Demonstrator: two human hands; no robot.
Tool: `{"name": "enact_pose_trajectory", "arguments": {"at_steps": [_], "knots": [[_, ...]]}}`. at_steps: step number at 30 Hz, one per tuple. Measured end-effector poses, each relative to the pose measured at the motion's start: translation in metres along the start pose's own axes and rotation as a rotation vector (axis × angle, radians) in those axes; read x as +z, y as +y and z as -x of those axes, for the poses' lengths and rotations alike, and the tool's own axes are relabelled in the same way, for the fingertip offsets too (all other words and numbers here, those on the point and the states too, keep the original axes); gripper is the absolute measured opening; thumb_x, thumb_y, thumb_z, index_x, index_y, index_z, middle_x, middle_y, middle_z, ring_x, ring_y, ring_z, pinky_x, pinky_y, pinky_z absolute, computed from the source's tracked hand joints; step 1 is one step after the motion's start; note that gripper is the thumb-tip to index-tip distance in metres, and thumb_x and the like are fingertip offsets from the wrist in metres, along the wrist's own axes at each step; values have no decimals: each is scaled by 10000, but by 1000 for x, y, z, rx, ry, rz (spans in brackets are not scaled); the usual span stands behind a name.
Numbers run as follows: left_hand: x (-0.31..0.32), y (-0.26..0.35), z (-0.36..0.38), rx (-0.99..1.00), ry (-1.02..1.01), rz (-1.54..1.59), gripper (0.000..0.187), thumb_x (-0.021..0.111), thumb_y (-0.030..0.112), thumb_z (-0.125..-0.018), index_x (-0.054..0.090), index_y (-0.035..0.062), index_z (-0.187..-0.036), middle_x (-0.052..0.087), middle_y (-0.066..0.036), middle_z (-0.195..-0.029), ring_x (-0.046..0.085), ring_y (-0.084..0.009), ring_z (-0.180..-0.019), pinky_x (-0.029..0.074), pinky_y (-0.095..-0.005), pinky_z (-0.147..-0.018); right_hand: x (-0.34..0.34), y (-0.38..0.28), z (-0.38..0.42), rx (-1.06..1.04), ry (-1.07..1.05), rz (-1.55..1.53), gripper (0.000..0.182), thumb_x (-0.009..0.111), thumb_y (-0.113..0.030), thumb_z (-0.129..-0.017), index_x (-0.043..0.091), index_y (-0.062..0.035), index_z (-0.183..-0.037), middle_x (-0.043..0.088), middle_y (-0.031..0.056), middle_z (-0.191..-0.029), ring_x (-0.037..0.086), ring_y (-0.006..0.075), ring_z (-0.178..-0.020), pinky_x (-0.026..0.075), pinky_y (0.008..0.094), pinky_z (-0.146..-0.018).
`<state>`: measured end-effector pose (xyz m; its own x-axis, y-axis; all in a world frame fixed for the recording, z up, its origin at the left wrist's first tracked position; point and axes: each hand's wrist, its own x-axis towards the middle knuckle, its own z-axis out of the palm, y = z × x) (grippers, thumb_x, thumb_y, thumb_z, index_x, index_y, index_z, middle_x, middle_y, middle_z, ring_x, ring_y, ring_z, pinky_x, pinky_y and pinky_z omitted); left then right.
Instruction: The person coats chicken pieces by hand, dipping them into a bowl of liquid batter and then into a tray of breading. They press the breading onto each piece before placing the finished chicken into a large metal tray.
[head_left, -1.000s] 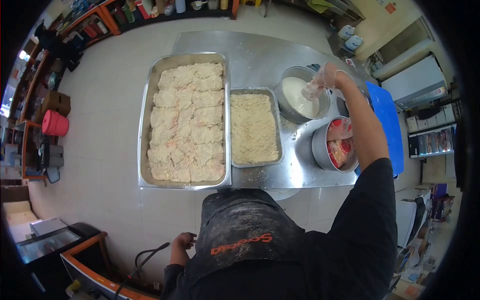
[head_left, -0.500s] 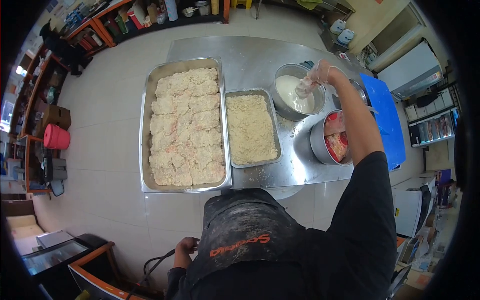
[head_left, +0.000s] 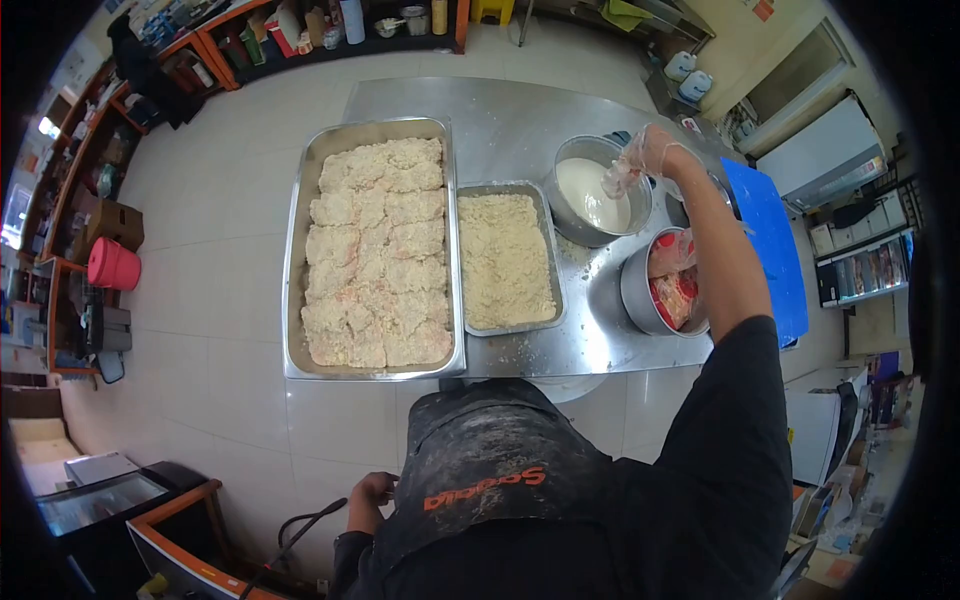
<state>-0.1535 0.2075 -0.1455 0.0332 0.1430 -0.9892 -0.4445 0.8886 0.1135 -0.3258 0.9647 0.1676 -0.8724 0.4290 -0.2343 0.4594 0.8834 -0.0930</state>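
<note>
My right hand, in a clear plastic glove, is over the right rim of a round metal pot of white batter. Its fingers point down and are drawn together; whether anything is between them is hidden. My left hand hangs low beside my dark, flour-dusted apron, fingers loosely bent, with nothing visible in it. Left of the pot stands a tray of pale crumbs. A larger metal tray holds rows of crumb-coated pieces. My right forearm passes beside a round tin with red-and-clear packaging inside.
The steel table carries all these containers. A blue board lies along its right side. Shelves line the back, with a person in dark clothes at the far left. A pink bucket and a black hose are at left.
My right hand has lifted slightly and moved right, from over the batter toward the pot's rim. My left hand stays beside the apron. The view has shifted a little.
</note>
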Motion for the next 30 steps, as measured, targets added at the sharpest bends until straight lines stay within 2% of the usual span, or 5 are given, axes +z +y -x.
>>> {"name": "enact_pose_trajectory", "arguments": {"at_steps": [11,15,22,26,30], "knots": [[10,18,6,-128,9,171,397,400,124,-881,547,98,-1248,553,-20,-729,445,-130,-528,345,-277,-463,-52,-116,112,-235,-176,-398,187,719,-169,-670,680,-17,-772,657,65,-679,606,127,-637,468,281,-582],[12,-46,-76,-107,-50,364,396,385,137,-890,540,99,-1253,591,-44,-796,465,-137,-545,359,-283,-470,28,-150,82,-510,-354,-123,276,722,-269,-681,692,-17,-790,675,110,-750,638,203,-702,477,320,-648],[10,-50,-37,-46,-62,360,444,372,135,-883,473,101,-1314,620,-63,-847,487,-146,-591,376,-293,-488,156,-226,43,-418,-421,252,869,713,-473,-689,403,9,-1342,458,244,-1333,481,340,-1201,356,388,-1044],[23,-49,-11,0,-39,224,441,382,146,-873,483,104,-1301,620,-47,-858,502,-144,-636,390,-298,-525,200,-238,41,-479,-96,354,796,717,-434,-688,469,32,-1283,302,218,-1459,400,374,-1278,430,418,-980],[45,-48,5,-47,-34,223,392,401,158,-858,572,102,-1206,614,-26,-863,507,-133,-686,403,-305,-562,187,-240,2,-386,-406,309,667,703,-299,-695,512,11,-1253,455,222,-1343,490,352,-1200,446,390,-960]]}}
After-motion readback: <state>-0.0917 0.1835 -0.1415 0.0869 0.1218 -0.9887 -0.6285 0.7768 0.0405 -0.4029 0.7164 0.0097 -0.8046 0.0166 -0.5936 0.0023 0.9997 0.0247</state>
